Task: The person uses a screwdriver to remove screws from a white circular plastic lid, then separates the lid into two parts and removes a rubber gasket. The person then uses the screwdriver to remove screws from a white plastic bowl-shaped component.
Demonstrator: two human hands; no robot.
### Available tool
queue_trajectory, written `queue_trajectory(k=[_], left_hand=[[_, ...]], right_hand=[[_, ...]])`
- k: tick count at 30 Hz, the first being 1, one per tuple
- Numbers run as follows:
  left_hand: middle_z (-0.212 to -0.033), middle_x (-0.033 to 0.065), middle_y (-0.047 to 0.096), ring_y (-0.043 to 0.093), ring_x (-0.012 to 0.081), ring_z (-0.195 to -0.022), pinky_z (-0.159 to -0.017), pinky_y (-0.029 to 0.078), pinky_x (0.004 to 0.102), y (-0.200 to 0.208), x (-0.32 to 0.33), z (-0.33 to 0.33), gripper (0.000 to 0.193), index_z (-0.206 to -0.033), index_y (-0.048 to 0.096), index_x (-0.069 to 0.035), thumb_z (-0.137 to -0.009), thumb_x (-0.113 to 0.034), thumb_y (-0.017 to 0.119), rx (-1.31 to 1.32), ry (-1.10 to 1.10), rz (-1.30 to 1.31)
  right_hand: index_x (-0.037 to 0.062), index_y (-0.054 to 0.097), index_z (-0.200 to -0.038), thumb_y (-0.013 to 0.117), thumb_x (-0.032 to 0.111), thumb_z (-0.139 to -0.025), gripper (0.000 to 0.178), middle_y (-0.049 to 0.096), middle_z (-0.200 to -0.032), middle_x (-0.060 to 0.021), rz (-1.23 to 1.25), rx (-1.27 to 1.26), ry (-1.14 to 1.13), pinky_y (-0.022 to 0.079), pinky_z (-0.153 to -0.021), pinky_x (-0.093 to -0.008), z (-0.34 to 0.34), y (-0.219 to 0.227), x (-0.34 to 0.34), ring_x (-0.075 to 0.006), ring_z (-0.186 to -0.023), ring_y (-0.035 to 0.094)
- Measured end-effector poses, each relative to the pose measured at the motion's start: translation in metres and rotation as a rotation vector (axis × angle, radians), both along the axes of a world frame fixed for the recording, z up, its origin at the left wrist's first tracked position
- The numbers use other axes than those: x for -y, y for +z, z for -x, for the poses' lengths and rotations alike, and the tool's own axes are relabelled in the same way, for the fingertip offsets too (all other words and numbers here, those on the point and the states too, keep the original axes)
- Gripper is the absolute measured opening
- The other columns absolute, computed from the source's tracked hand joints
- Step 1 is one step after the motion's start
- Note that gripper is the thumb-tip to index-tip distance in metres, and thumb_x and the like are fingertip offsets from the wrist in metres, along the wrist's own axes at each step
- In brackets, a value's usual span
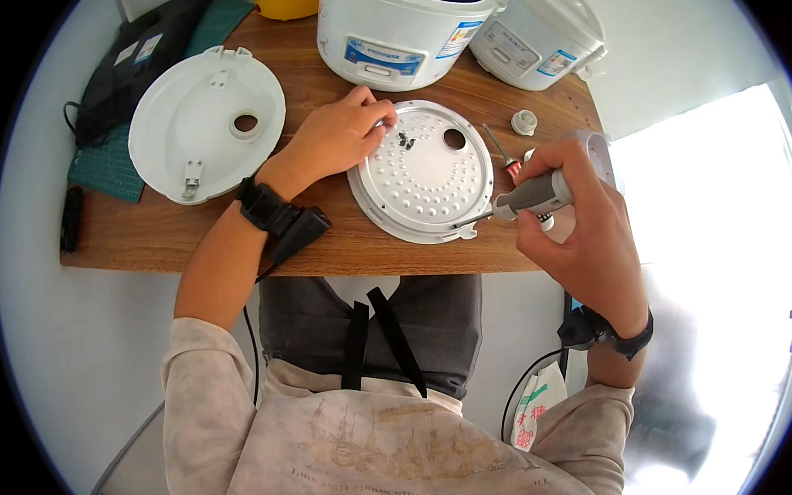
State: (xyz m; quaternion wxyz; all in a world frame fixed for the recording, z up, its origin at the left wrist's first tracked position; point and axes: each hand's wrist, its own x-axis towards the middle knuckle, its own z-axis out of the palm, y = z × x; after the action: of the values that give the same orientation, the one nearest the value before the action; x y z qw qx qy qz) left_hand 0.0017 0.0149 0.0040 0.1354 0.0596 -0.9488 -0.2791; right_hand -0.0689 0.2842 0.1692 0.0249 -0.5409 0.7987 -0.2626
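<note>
A round metal rice cooker inner lid (420,183) lies on the table before me, dimpled and with one round hole. Its far-left rim is gripped by the curled fingers of my left hand (343,132). My right hand (589,228) is closed around a grey electric screwdriver (537,196), held tilted. The thin bit reaches the lid's near-right edge; whether it sits in a screw is too small to tell. A little heap of dark screws (406,140) rests on the lid near my left fingers. Beyond my right hand, a red-handled screwdriver (511,167) lies partly hidden.
At left is a white plastic outer lid (177,139), on its back beside a green mat (111,169) and a black bag (141,64). Two white rice cookers (386,38) stand at the back. A small round cap (523,123) lies right. The wooden table's edge (360,265) runs before me.
</note>
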Motion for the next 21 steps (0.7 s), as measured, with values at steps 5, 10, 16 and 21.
queue_trajectory(k=[5,10,16,21], left_hand=[[-0.110,0.0049,0.054,0.069,0.0206,-0.080,-0.077,0.054,0.0359,0.0016,-0.0008,-0.0001,0.015,-0.110,0.063,-0.013,-0.099,-0.020,0.057,0.032,0.017,-0.024],[-0.111,0.0050,0.054,0.069,0.0205,-0.081,-0.076,0.054,0.0357,0.0008,-0.0008,0.0006,0.015,-0.111,0.063,-0.013,-0.098,-0.019,0.057,0.028,0.016,-0.010],[-0.111,0.0054,0.054,0.068,0.0210,-0.082,-0.076,0.054,0.0362,0.0021,-0.0011,0.0004,0.015,-0.111,0.063,-0.013,-0.099,-0.019,0.056,0.029,0.019,-0.006],[-0.111,0.0052,0.054,0.068,0.0212,-0.081,-0.077,0.055,0.0363,0.0006,-0.0002,0.0000,0.015,-0.111,0.063,-0.013,-0.099,-0.020,0.057,0.020,0.018,0.022]], right_hand=[[0.0067,0.056,-0.112,0.072,0.011,-0.084,0.032,0.067,-0.096,-0.0118,-0.101,-0.235,-0.136,0.053,-0.068,-0.0360,-0.0040,0.0063,0.0000,-0.0296,-0.077,0.066],[0.0065,0.059,-0.108,0.079,0.024,-0.083,0.036,0.068,-0.101,-0.0099,0.087,-0.123,-0.049,0.052,-0.063,-0.0372,0.0033,-0.0030,-0.0013,-0.0286,-0.076,0.067],[0.0060,0.056,-0.108,0.073,0.011,-0.085,0.029,0.066,-0.096,-0.0113,-0.162,-0.149,-0.216,0.053,-0.067,-0.0365,-0.0033,0.0034,-0.0028,-0.0289,-0.076,0.067],[0.0053,0.057,-0.105,0.076,0.014,-0.084,0.030,0.068,-0.094,-0.0120,0.002,0.004,-0.091,0.054,-0.069,-0.0336,-0.0053,0.0027,-0.0030,-0.0244,-0.081,0.070]])
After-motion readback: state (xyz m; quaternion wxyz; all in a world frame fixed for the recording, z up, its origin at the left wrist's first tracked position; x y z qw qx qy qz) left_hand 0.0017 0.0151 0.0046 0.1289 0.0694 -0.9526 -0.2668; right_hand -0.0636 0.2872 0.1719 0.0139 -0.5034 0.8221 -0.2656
